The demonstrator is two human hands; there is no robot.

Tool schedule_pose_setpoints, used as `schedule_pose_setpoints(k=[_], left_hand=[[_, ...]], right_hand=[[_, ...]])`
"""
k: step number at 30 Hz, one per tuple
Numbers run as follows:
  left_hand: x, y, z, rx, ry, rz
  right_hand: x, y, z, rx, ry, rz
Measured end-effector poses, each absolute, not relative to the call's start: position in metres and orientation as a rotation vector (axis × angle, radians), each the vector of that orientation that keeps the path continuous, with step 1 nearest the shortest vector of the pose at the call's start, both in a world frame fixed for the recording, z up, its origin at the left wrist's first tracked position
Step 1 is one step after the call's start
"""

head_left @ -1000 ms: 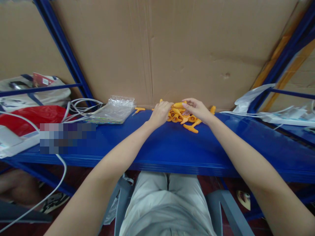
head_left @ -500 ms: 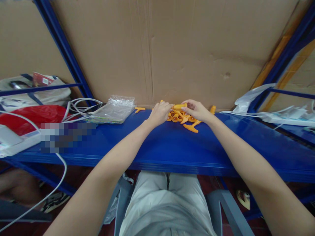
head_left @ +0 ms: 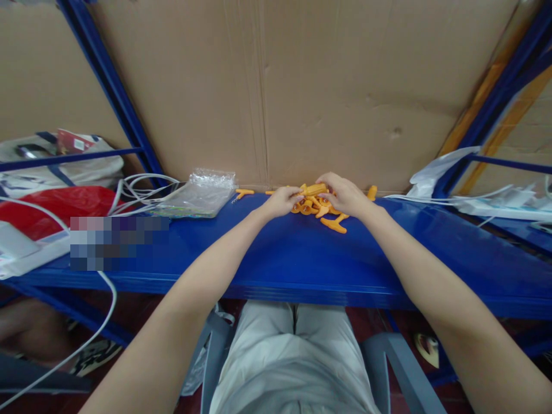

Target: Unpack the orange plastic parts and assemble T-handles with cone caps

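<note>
An orange corkscrew piece (head_left: 314, 189), cylindrical in the part that shows, is held level between my two hands above a pile. My left hand (head_left: 283, 202) pinches its left end. On its right end my right hand (head_left: 345, 194) is closed, the fingertips partly hidden behind it. Right below lies the heap of orange corkscrew parts (head_left: 307, 208), with round hollow ends and T-shaped handles. One T-handle (head_left: 334, 225) sticks out toward me. Farther left lies a single corkscrew (head_left: 245, 192) with its metal spiral showing.
Clear plastic bags (head_left: 202, 194) lie left on the blue table (head_left: 276, 264). White cables (head_left: 142, 184) and a red bag (head_left: 86, 204) are beyond them. Cardboard (head_left: 267, 103) walls the back. Another orange piece (head_left: 372, 192) stands by my right wrist. A person's leg (head_left: 30, 328) shows lower left.
My left hand has lowered slightly and turned, uncovering more of the held piece's left end. The right hand has closed farther around and over the right end; the piece now tilts slightly.
</note>
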State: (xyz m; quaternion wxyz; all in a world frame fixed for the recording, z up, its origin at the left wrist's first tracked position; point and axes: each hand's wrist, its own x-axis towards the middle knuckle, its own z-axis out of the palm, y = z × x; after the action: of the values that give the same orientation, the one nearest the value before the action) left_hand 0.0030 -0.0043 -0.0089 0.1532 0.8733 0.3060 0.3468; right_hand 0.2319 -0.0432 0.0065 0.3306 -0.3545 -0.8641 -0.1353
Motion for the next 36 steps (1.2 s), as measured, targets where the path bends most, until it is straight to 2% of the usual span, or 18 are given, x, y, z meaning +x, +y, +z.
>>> schedule_pose_setpoints(k=[6, 19, 29, 36], left_hand=[[-0.001, -0.015, -0.003, 2.047, 0.841, 0.76], [-0.011, -0.024, 0.009, 1.521, 0.643, 0.5], [-0.006, -0.035, 0.018, 1.471, 0.572, 0.471], [-0.006, -0.034, 0.012, 1.571, 0.701, 0.509]], right_hand=[[0.231, -0.047, 0.008, -0.968, -2.316, -0.595], [0.228, -0.052, 0.011, -0.869, -2.296, -0.931], [0.234, -0.051, 0.011, -0.912, -2.208, -0.845], [0.235, -0.047, 0.004, -0.914, -2.276, -0.872]])
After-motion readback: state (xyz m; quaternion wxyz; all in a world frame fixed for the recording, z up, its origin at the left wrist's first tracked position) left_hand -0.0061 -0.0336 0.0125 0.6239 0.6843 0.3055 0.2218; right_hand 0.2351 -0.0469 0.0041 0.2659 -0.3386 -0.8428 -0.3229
